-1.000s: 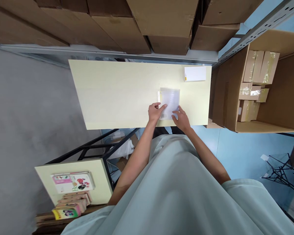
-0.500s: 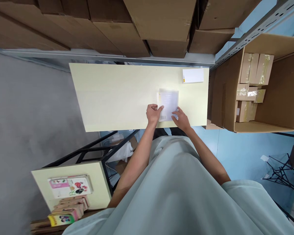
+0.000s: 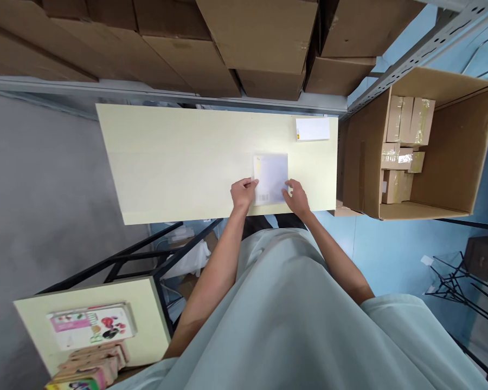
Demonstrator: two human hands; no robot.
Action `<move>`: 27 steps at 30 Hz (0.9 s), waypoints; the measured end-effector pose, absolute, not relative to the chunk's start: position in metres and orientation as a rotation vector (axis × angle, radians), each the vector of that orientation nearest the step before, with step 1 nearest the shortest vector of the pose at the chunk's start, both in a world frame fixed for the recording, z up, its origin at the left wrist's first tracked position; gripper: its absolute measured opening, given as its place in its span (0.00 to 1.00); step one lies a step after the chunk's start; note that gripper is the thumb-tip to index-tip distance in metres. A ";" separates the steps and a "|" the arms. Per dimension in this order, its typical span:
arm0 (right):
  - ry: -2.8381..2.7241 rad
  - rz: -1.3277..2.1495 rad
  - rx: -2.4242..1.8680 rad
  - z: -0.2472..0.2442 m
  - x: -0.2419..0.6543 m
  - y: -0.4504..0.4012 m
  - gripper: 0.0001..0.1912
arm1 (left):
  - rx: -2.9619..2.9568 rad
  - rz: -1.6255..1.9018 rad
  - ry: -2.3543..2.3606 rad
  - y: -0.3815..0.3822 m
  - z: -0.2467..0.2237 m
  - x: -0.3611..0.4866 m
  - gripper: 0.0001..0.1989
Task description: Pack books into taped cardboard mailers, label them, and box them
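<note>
A thin pale booklet [image 3: 271, 176] with a barcode near its lower left corner lies at the front of the cream tabletop [image 3: 179, 162]. It looks cloudy, as if in a translucent sleeve; I cannot tell for certain. My left hand [image 3: 243, 192] pinches its left edge between thumb and fingers. At the opposite edge is my right hand [image 3: 296, 197], thumb and index finger apart, their tips touching or very near the side. Farther back on the right rests a flat white box [image 3: 313, 129] with a small yellow mark.
Cardboard boxes [image 3: 260, 38] fill a metal shelf [image 3: 166, 93] above the table's far edge. To the right stands a large open carton [image 3: 361, 157] holding several small taped boxes [image 3: 402, 127]. Lower left, a side table [image 3: 146, 319] carries printed books [image 3: 91, 325].
The view has shifted slightly. The booklet's surface looks smoother and clearer now, with its lines of print faded. Both hands have stayed at its two sides.
</note>
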State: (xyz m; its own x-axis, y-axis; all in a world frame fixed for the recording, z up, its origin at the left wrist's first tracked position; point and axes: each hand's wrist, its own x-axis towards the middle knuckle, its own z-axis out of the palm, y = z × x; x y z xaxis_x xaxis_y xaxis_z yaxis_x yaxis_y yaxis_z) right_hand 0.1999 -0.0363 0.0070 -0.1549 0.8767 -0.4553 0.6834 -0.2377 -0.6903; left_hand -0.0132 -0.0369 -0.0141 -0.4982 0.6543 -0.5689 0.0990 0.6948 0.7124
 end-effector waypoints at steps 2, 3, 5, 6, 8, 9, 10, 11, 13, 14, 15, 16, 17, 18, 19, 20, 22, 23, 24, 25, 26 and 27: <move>-1.685 1.353 -1.920 0.002 0.197 -0.034 0.18 | 0.559 0.774 2.011 -0.038 -0.015 -0.014 0.08; -1.636 1.368 -1.932 0.000 0.195 -0.033 0.18 | 0.544 0.776 2.017 -0.039 -0.016 -0.014 0.08; -1.565 1.401 -1.968 -0.007 0.190 -0.030 0.20 | 0.522 0.788 2.034 -0.040 -0.018 -0.014 0.09; -1.549 1.416 -1.994 -0.010 0.188 -0.029 0.21 | 0.520 0.796 2.042 -0.040 -0.019 -0.014 0.09; -1.557 1.436 -2.052 -0.015 0.185 -0.026 0.23 | 0.533 0.804 2.054 -0.040 -0.021 -0.013 0.08; -1.579 1.437 -2.074 -0.018 0.183 -0.025 0.22 | 0.539 0.804 2.057 -0.039 -0.022 -0.012 0.08; -1.609 1.432 -2.090 -0.020 0.182 -0.024 0.21 | 0.540 0.804 2.058 -0.039 -0.023 -0.012 0.07; -1.640 1.421 -2.101 -0.021 0.182 -0.023 0.19 | 0.534 0.805 2.058 -0.039 -0.024 -0.011 0.07; -1.692 1.394 -2.118 -0.022 0.182 -0.021 0.17 | 0.522 0.813 2.057 -0.039 -0.025 -0.010 0.07; -1.707 1.383 -2.129 -0.022 0.182 -0.020 0.16 | 0.522 0.816 2.060 -0.039 -0.026 -0.010 0.07; -1.715 1.378 -2.141 -0.022 0.182 -0.019 0.16 | 0.529 0.815 2.072 -0.040 -0.026 -0.009 0.07; -1.717 1.377 -2.151 -0.021 0.182 -0.018 0.16 | 0.540 0.808 2.093 -0.040 -0.027 -0.008 0.07; -1.714 1.379 -2.159 -0.020 0.182 -0.017 0.16 | 0.550 0.797 2.121 -0.041 -0.027 -0.007 0.07; -1.707 1.382 -2.167 -0.018 0.182 -0.016 0.16 | 0.557 0.782 2.148 -0.041 -0.027 -0.006 0.06; -1.699 1.387 -2.174 -0.015 0.181 -0.015 0.15 | 0.558 0.765 2.172 -0.041 -0.026 -0.005 0.06; -1.694 1.390 -2.181 -0.013 0.181 -0.014 0.14 | 0.557 0.745 2.191 -0.041 -0.026 -0.004 0.05; -1.696 1.383 -2.197 -0.005 0.179 -0.015 0.12 | 0.573 0.703 2.223 -0.041 -0.024 -0.003 0.06; -1.705 1.373 -2.199 -0.001 0.178 -0.015 0.11 | 0.593 0.687 2.236 -0.042 -0.022 -0.003 0.07; -1.718 1.364 -2.191 0.005 0.176 -0.016 0.10 | 0.622 0.679 2.247 -0.043 -0.021 -0.004 0.09; -1.731 1.355 -2.171 0.010 0.174 -0.018 0.10 | 0.651 0.679 2.259 -0.044 -0.019 -0.004 0.12; -1.744 1.349 -2.141 0.016 0.171 -0.020 0.10 | 0.689 0.689 2.268 -0.046 -0.017 -0.005 0.13; -1.755 1.344 -2.109 0.023 0.167 -0.021 0.09 | 0.739 0.706 2.268 -0.047 -0.015 -0.006 0.14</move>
